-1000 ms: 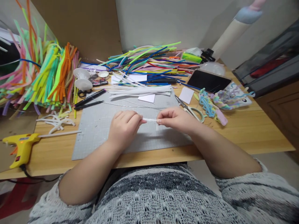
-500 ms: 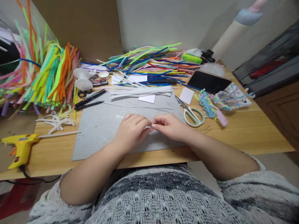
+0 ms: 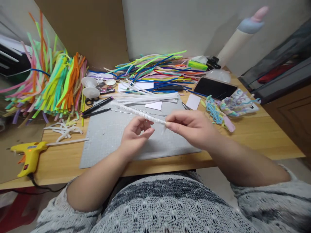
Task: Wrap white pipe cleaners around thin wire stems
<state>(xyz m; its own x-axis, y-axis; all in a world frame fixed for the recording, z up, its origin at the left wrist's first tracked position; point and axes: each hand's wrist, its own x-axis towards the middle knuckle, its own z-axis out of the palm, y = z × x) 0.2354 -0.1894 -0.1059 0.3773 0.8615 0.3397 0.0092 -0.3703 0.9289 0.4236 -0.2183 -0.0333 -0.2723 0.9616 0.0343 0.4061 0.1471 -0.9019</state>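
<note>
Right hand point(image 3: 191, 124) is pinching 1 end of a white fuzzy stick point(image 3: 143, 115) between its thumb and fingertips, with the fingers curled in tight around it. Left hand point(image 3: 134, 134) is sitting half open just under the stick, fingers bent loosely, and I cannot tell if they are touching it. Both hands are hovering over the grey mat point(image 3: 102, 142) on the wooden table point(image 3: 264, 136).

White and thin, the stick is looking soft and furry, and it is slanting up and away to the left from the right hand, out over the mat. Its far end is pointing toward the black pen point(image 3: 97, 105). Behind it, a bunch of white sticks point(image 3: 150, 96) is lying flat, and a yellow glue gun point(image 3: 29, 157) is resting far off to the left.
</note>
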